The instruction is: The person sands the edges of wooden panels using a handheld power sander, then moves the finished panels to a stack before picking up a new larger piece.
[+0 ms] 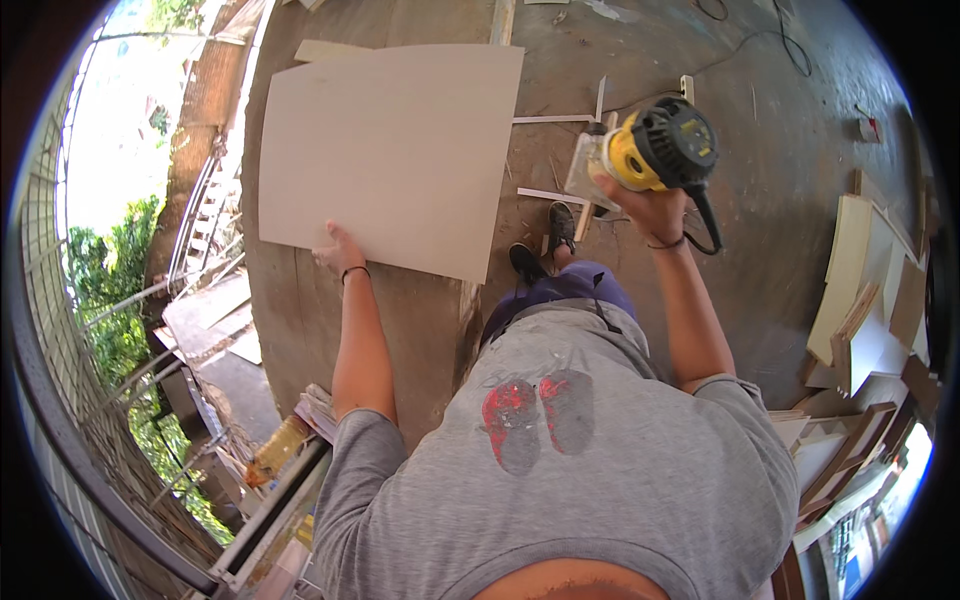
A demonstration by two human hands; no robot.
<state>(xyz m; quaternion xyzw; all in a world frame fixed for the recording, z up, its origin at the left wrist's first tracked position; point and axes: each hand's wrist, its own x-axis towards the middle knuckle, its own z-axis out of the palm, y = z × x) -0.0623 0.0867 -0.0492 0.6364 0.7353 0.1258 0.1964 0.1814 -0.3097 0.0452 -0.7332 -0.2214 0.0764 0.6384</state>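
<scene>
A large white board (390, 150) lies flat ahead of me, a little to the left. My left hand (342, 250) grips its near edge, with part of the hand over the top face; the fingers below the edge are partly hidden. Raised to the right of the board, a yellow and black router (645, 150) is in my right hand (650, 210), whose fingers wrap round its body. The router is tilted, its clear base (583, 165) facing left toward the board and apart from it. A black cord (708, 222) hangs from its top end beside my wrist.
Thin white strips (553, 119) lie on the floor right of the board. Boards and offcuts (850, 270) lean at the far right. A wire mesh (45, 200) and an open drop border the left. A dark cable (790, 45) lies on the floor at the back right.
</scene>
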